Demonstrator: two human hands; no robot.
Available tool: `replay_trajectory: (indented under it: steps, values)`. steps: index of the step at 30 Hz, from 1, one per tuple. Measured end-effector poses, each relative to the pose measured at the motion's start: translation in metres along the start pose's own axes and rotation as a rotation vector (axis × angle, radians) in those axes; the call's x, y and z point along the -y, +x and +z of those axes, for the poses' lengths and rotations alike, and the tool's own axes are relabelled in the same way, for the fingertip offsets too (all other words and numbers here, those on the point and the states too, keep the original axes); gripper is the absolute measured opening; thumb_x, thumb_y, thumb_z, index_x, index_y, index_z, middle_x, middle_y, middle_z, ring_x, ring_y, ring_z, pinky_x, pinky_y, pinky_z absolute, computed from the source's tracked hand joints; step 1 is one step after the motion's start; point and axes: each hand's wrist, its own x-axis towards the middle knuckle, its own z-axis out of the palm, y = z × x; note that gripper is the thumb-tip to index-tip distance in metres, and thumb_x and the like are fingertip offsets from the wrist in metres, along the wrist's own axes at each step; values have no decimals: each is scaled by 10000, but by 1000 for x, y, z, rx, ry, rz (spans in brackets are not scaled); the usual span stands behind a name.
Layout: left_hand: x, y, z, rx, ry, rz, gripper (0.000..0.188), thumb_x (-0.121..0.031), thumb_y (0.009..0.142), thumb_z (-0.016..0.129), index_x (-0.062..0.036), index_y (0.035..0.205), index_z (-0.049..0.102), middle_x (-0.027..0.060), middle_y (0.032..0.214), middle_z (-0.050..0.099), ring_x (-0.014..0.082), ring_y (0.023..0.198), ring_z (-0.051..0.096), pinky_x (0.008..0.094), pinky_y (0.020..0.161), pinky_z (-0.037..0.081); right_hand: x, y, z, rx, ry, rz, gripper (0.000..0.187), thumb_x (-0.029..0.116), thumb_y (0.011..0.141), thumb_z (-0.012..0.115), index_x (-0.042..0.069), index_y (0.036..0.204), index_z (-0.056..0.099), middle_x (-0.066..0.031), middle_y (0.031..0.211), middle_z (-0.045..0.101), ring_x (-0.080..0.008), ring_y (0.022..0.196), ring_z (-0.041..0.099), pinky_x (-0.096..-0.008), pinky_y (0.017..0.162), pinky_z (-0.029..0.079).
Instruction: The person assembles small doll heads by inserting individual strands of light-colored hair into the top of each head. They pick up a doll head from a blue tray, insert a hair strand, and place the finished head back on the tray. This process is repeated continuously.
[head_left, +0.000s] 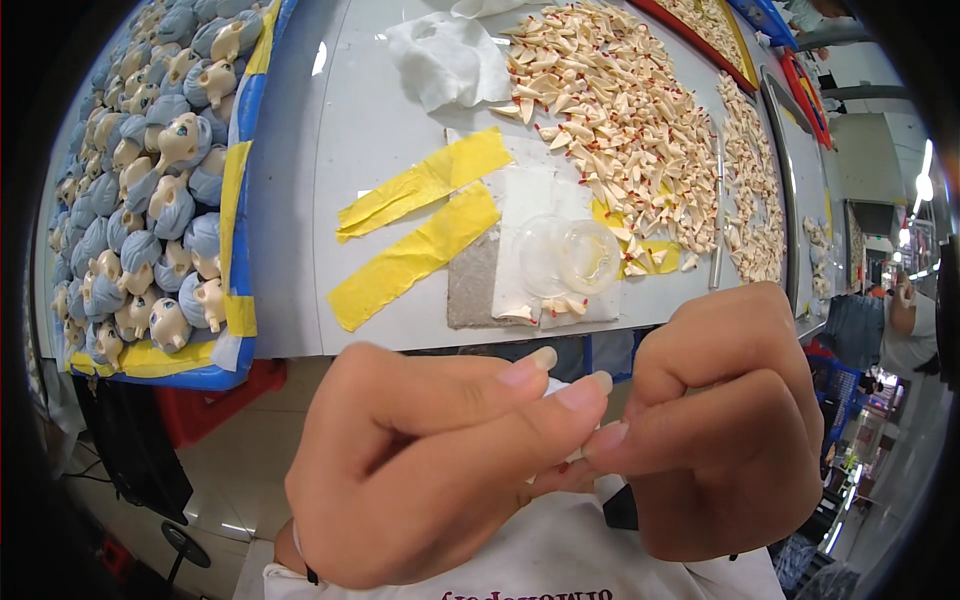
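My left hand (440, 465) is closed in a pinch above my lap, just in front of the table edge. A pale bluish-white bit (556, 386) shows between its thumb and finger; the rest of that object is hidden. Facing it, my right hand (730, 420) is also closed, its fingertips meeting the left ones. A tiny red spot (563, 467) shows beneath the joined fingertips, but what it belongs to is covered. Beyond the hands, a clear round plastic dish (590, 258) stands on a white-covered grey board (472, 285), with a few cream pointed pieces (565, 305) beside it.
A blue tray (243, 180) edged with yellow tape holds many doll heads (172, 215) with blue hair at left. A large heap of cream, red-tipped pieces (620, 110) covers the table's right. Yellow tape strips (415, 255) and a white cloth (445, 60) lie between.
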Motion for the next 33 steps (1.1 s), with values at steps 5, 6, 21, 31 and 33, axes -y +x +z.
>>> replay_trajectory:
  steps: [5,6,21,31,33]
  values:
    - [2,1,5,-49,45,50,401,-30,529,806,-5,883,619,132,827,544,186,705,551,229,612,457,-4,5,2,24,38,1,265,-105,606,631,100,754,553,-54,734,509,-134,619,446,-232,536,341]
    - [6,1,7,-60,21,59,398,-30,533,806,-4,884,619,131,825,543,186,711,553,226,617,456,-7,2,4,-4,72,16,251,-88,612,648,97,754,554,-57,737,511,-136,619,450,-231,534,344]
    - [33,2,3,-45,-405,-67,500,-37,636,759,-12,1018,439,146,1009,439,216,747,584,247,584,497,-72,16,-31,99,-257,301,177,-33,645,627,-3,817,598,-78,855,568,-163,765,537,-261,653,405]
    - [34,5,-3,-21,-344,-80,465,-127,665,761,-17,992,449,132,984,438,207,753,559,258,602,479,-82,14,-38,-128,-193,257,108,-41,707,598,-18,809,571,-77,781,584,-167,706,565,-245,637,433]
    - [31,3,-1,-91,-445,-140,468,-132,659,768,-23,983,448,131,985,441,211,772,562,263,610,481,-78,9,-42,-231,-50,347,105,-33,739,594,-27,841,573,-66,813,594,-131,731,560,-225,658,431]
